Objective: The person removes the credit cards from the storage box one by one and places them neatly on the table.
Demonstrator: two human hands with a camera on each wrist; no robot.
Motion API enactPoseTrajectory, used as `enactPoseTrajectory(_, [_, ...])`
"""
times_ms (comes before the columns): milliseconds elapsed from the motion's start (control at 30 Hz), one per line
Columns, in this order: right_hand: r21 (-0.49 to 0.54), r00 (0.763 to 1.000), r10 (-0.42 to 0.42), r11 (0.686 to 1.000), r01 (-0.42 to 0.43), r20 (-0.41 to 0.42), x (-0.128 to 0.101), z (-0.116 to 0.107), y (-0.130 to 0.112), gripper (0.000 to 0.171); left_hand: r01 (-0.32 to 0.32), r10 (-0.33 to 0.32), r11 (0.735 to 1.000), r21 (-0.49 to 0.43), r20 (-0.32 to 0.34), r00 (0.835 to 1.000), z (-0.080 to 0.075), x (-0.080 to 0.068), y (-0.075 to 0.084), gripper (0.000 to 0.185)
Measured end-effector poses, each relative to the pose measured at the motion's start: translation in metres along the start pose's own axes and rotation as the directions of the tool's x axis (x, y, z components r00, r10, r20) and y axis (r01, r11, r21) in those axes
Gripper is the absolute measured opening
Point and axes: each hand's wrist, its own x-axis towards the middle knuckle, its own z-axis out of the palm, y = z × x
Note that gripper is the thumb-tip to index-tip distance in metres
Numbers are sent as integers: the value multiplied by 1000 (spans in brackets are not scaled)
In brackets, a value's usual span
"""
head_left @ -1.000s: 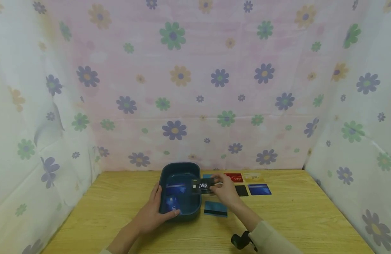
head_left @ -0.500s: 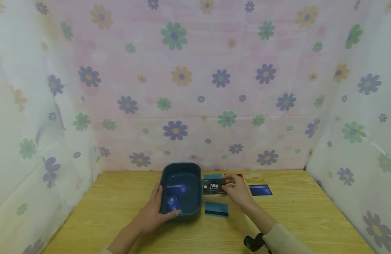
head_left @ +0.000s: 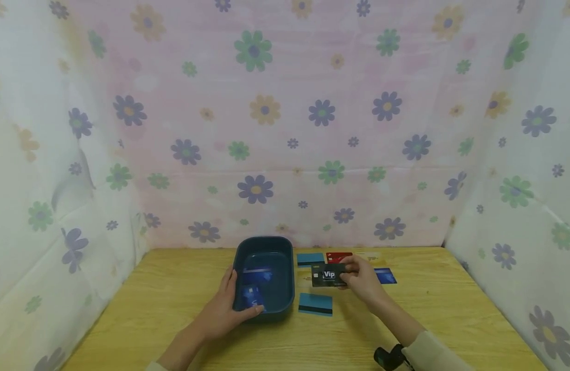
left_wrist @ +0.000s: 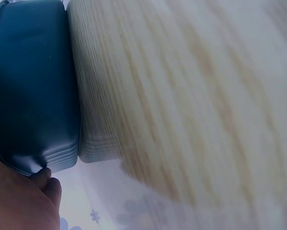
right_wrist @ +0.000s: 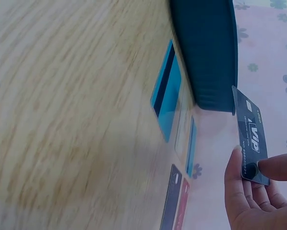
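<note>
My left hand (head_left: 220,312) grips the dark teal plastic bin (head_left: 293,288) at its left side, thumb over the near rim and fingers against the outer wall. Two blue cards (head_left: 258,275) lie inside the bin. To the right of the bin, my right hand (head_left: 363,282) pinches a black VIP card (head_left: 323,282) between thumb and fingers. In the right wrist view the held card (right_wrist: 246,127) is raised off the table, its printed face showing. Beneath it, a pale card (head_left: 305,279) is partly covered.
Around the right hand lie a teal striped card (head_left: 315,304), another teal card (head_left: 308,257), a red card (head_left: 338,256), a pale gold card (head_left: 370,256) and a blue card (head_left: 386,276). A dark card (right_wrist: 171,196) shows in the right wrist view. Flowered cloth surrounds the wooden table (head_left: 141,309).
My right hand has drawn the black VIP card rightward, from the bin's right rim to over the cards on the table. My left hand and the bin have stayed put.
</note>
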Motion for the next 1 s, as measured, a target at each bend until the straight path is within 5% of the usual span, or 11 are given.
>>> enactPoseTrajectory(1000, [-142, 1000, 20, 990, -21, -5, -11, -43, 37, 37, -17, 17, 1000, 19, -6, 1000, 1, 1, -3, 129])
